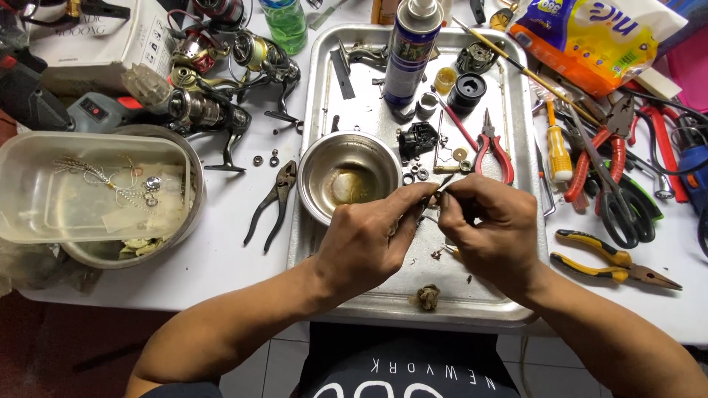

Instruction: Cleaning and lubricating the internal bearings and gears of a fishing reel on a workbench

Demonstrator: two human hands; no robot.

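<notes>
Both hands meet over the front of a steel tray (509, 313). My left hand (369, 239) pinches a small metal part (431, 203) between thumb and fingertips. My right hand (490, 228) grips the same small part from the other side, fingers curled; most of the part is hidden by the fingers. Just behind the hands stands a small steel bowl (346, 173) with oily liquid in it. Tiny washers and bearings (417, 175) and a black reel part (417, 140) lie on the tray beyond the fingers.
A spray can (409, 51), red-handled pliers (493, 151) and a dirty wad (428, 296) share the tray. Dark pliers (273, 203), fishing reels (214, 103) and a plastic tub (88, 188) lie left. Screwdriver (558, 151), scissors (616, 199), yellow pliers (612, 262) lie right.
</notes>
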